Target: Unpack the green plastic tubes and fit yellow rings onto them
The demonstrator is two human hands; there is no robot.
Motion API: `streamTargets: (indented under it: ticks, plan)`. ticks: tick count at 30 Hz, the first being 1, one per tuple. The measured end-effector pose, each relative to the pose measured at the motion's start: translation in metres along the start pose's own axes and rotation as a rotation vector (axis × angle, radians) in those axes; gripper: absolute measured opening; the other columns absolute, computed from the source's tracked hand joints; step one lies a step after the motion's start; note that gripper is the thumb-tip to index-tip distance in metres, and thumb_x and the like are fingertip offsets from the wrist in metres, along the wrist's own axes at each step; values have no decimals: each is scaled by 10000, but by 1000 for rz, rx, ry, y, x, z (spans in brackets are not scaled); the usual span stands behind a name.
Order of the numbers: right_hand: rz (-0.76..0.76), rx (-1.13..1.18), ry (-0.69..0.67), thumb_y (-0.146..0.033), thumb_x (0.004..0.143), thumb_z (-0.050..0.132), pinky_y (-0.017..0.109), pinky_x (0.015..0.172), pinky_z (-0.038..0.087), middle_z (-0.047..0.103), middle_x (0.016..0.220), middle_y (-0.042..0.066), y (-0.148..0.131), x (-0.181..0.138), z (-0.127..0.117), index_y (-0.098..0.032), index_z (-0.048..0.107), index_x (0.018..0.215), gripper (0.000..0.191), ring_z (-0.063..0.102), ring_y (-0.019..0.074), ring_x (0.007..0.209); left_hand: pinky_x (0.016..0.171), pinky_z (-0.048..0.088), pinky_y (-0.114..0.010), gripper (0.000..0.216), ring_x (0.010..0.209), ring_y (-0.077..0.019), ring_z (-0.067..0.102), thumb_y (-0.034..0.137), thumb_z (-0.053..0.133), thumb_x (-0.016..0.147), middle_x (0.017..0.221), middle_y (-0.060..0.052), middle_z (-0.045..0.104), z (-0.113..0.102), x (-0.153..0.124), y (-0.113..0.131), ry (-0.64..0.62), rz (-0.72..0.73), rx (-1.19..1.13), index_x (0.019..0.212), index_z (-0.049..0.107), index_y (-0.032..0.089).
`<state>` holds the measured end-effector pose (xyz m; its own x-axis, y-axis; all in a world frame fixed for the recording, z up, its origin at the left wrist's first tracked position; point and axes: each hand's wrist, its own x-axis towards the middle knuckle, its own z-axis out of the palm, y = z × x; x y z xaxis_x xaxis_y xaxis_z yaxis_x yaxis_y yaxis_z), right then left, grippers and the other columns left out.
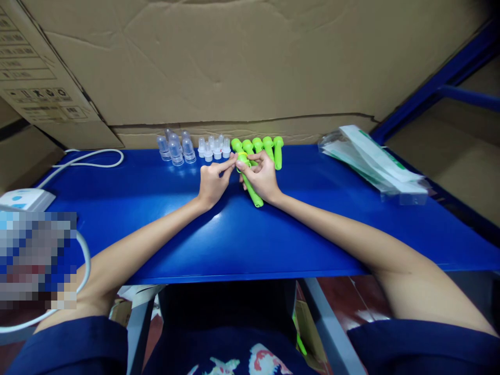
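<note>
My right hand (262, 176) is closed round a bright green plastic handle-like part (253, 194), whose lower end sticks out below the palm. My left hand (213, 179) pinches at the top of that same green part with thumb and forefinger; what sits between the fingertips is too small to make out. Just behind my hands a row of several more green parts (269, 147) lies on the blue table (234, 239).
Small white caps (214, 148) and clear plastic vials (176, 149) stand at the back of the table. A stack of clear plastic bags (371, 159) lies at the right. A white cable (91, 159) and a white device (25, 199) are at the left. Cardboard boxes rise behind.
</note>
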<state>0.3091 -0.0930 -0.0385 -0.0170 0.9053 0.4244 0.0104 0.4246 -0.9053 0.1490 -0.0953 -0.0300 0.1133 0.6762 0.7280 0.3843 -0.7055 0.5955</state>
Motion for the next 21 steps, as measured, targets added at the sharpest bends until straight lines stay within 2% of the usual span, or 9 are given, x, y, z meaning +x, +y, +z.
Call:
streamTargets:
  ticks: [3,8,12,15,18,21]
  plan:
    - [4,-2,6,-851,719,760,297,312,456,569,595,-78,1,1,-1,-295,377,1004,732,553,151,372,806,649,-311,297,789,-184,798,169,712,949,1169,-31,798,1,0,0,-2,3,5,1189,814,311]
    - [-18,8,28,-904,679,733,304,321,472,574,652,-57,7,4,-2,-297,390,1021,776,575,153,397,808,656,-322,295,820,-196,808,159,714,941,1165,-34,799,2,-1,1,-14,12,16,1175,819,306]
    - [-52,-12,31,-916,704,699,288,335,488,653,935,26,5,4,-1,-290,367,988,764,613,128,482,840,666,-329,303,856,-209,820,170,707,949,1179,-35,790,3,-2,3,-17,-3,14,1206,809,294]
    - [-63,-10,32,-920,694,701,279,344,506,646,1145,74,1,3,0,-285,354,972,775,633,114,538,928,664,-336,338,998,-230,820,165,709,947,1203,-42,784,2,-2,6,-17,-29,-35,1264,783,258]
    - [-58,-8,25,-911,698,705,280,355,518,639,1080,57,0,1,-1,-287,362,982,767,630,120,546,956,664,-345,345,1073,-251,805,160,707,940,1198,-54,784,1,-1,10,-17,-52,-78,1272,780,221]
    - [-69,-38,5,-905,738,676,296,388,545,634,1073,59,0,1,-3,-300,408,1062,737,648,137,584,904,676,-340,301,1005,-247,821,169,698,940,1168,-40,789,0,0,13,-14,-61,-56,1214,805,233]
